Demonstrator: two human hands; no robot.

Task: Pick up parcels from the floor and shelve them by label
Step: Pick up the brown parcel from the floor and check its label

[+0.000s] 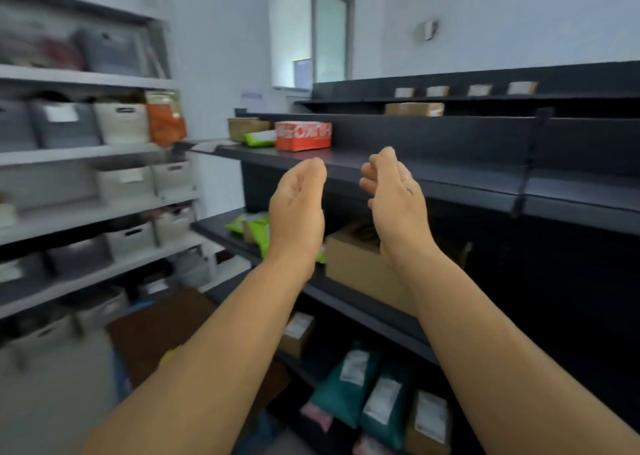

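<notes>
Both hands were empty before the dark shelf (450, 181): left hand (296, 209) and right hand (394, 198) palms facing, fingers loosely curled, seemingly between parcels.

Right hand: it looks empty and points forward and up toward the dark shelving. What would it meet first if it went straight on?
Probably the front edge of the dark metal shelf, just beyond the right hand. No parcel lies on that stretch. Depth is unclear from one view.
</notes>
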